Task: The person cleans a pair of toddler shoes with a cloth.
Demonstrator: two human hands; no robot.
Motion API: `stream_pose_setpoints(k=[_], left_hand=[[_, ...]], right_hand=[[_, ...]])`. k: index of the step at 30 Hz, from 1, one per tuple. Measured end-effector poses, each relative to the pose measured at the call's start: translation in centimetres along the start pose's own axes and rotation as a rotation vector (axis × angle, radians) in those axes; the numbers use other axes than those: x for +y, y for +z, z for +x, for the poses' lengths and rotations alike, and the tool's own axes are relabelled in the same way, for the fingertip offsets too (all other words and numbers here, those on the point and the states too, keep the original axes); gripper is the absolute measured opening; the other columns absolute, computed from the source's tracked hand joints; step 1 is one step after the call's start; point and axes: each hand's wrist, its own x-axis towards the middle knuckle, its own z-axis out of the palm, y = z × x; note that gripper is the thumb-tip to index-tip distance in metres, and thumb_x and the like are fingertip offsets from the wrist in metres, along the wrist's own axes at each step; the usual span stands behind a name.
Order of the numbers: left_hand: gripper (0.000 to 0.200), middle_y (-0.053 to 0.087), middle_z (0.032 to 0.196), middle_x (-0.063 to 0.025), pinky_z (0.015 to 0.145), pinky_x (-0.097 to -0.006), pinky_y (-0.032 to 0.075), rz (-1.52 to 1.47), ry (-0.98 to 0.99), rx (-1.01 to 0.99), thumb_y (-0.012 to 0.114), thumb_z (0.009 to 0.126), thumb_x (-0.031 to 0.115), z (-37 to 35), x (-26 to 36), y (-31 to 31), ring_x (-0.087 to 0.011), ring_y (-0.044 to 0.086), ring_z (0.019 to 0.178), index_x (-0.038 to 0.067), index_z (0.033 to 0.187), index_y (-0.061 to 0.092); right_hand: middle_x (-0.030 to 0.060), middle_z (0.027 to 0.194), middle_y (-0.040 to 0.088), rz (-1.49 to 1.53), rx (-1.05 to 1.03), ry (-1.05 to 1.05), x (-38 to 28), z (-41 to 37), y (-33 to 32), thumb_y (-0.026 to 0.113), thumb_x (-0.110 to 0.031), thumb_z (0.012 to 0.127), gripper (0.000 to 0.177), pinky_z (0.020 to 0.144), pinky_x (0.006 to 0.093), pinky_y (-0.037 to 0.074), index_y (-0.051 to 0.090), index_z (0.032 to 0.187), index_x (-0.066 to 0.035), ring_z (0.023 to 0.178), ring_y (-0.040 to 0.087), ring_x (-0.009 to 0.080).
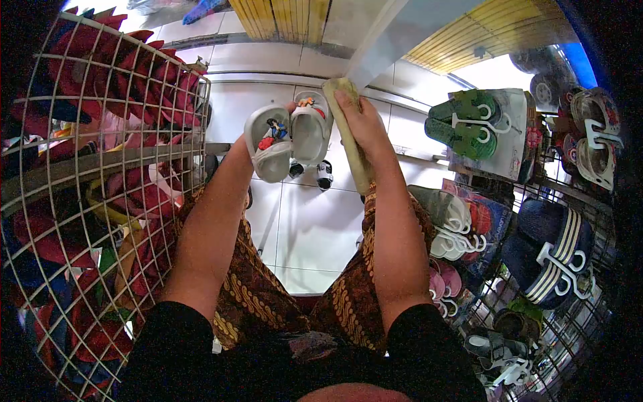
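A pair of pale grey-white clogs (273, 164) with small colourful cartoon figures is in front of me, soles away from me. My left hand (242, 149) is closed around them from behind and the side, mostly hidden by the nearer shoe. One fingertip shows between the two shoes. My right hand (365, 125) grips a long folded yellowish-green cloth (349, 137), thumb on its near face. The cloth hangs down beside the right clog, with a small gap between them. Just below the clogs, two small black-and-white objects (324, 175) show; I cannot make out what they are.
At left stands a wire grid rack (206, 100) with red items behind it. On the right hang green sandals (469, 127), navy striped slides (548, 253), grey footwear (439, 208) and pink footwear (445, 278) on white hangers. White floor tiles (311, 231) lie between my knees.
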Motion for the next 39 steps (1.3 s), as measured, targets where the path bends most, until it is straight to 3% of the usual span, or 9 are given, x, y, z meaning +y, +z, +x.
stream_pose_setpoints(k=[2,5,9,11,15,16,19,23,39], left_hand=[[0.029,0.071,0.091,-0.0071,0.072,-0.0329,0.058,0.066,0.054,-0.104,0.066,0.092,0.033,-4.2,0.7,3.9,-0.0160,0.069,0.078,0.006,0.104,0.068],[0.051,0.058,0.127,-0.0081,0.097,-0.0310,0.048,0.433,-0.063,-0.223,0.063,0.092,0.028,-0.7,0.3,2.3,-0.0169,0.060,0.107,0.006,0.136,0.049],[0.025,0.070,0.096,-0.0043,0.078,-0.0299,0.056,0.267,0.299,-0.168,0.060,0.095,0.025,-3.4,0.3,3.5,-0.0131,0.067,0.085,0.007,0.112,0.065],[0.028,0.070,0.098,-0.0055,0.077,-0.0309,0.056,-0.052,0.209,-0.133,0.061,0.095,0.028,-3.2,0.7,3.9,-0.0142,0.067,0.085,0.006,0.112,0.065],[0.045,0.064,0.116,-0.0077,0.095,-0.0345,0.050,0.191,0.051,-0.279,0.062,0.094,0.031,-3.9,0.8,2.2,-0.0172,0.062,0.103,0.007,0.131,0.055],[0.024,0.069,0.103,-0.0058,0.078,-0.0305,0.055,0.200,-0.010,-0.266,0.061,0.094,0.022,0.1,-0.9,1.4,-0.0161,0.066,0.088,0.005,0.112,0.065],[0.024,0.067,0.108,-0.0067,0.080,-0.0288,0.054,0.924,0.523,-0.284,0.059,0.094,0.019,-2.4,0.0,2.5,-0.0150,0.065,0.091,0.004,0.112,0.064],[0.035,0.064,0.120,-0.0061,0.090,-0.0301,0.053,-0.184,0.192,-0.230,0.059,0.097,0.027,-1.9,-0.5,1.1,-0.0164,0.063,0.104,0.006,0.125,0.060],[0.047,0.067,0.110,-0.0124,0.083,-0.0298,0.055,0.275,0.187,-0.246,0.066,0.087,0.028,-9.2,-0.1,5.7,-0.0178,0.067,0.093,-0.001,0.124,0.059]], right_hand=[[0.0068,0.080,0.061,-0.041,0.063,-0.020,0.3,0.3,0.0,0.056,-0.064,0.089,0.069,0.056,0.0286,0.048,0.060,0.115,0.000,0.060,0.056,0.0137],[0.0078,0.082,0.062,0.086,-0.013,0.029,-0.9,-0.4,-0.4,0.056,-0.066,0.088,0.073,0.061,0.0289,0.049,0.060,0.117,0.001,0.067,0.059,0.0137],[0.0091,0.084,0.063,0.124,-0.181,0.152,-2.6,-1.4,-1.4,0.057,-0.067,0.087,0.076,0.067,0.0293,0.049,0.059,0.120,0.002,0.078,0.061,0.0138],[0.0092,0.084,0.063,-0.030,-0.111,0.047,-2.4,-1.3,-1.2,0.057,-0.067,0.087,0.075,0.064,0.0300,0.050,0.059,0.119,0.001,0.074,0.062,0.0149],[0.0091,0.084,0.063,-0.080,0.041,0.040,-0.8,-0.3,-0.4,0.057,-0.066,0.088,0.071,0.056,0.0313,0.050,0.060,0.114,0.000,0.065,0.062,0.0170],[0.0086,0.083,0.063,-0.034,0.055,-0.001,-0.3,0.0,-0.1,0.056,-0.065,0.088,0.070,0.054,0.0311,0.050,0.059,0.114,0.000,0.063,0.061,0.0169],[0.0072,0.079,0.061,0.089,0.005,-0.003,-0.6,-0.2,0.0,0.056,-0.064,0.089,0.069,0.050,0.0303,0.049,0.058,0.113,0.000,0.057,0.058,0.0160],[0.0053,0.075,0.058,0.079,-0.146,0.074,-1.0,-0.7,-0.8,0.055,-0.064,0.090,0.068,0.048,0.0282,0.048,0.057,0.115,-0.001,0.054,0.055,0.0139],[0.0113,0.110,0.066,0.117,-0.390,0.034,-2.1,-2.3,-0.1,0.065,-0.057,0.088,0.070,0.086,0.0276,0.048,0.056,0.128,0.000,0.094,0.060,0.0132]])
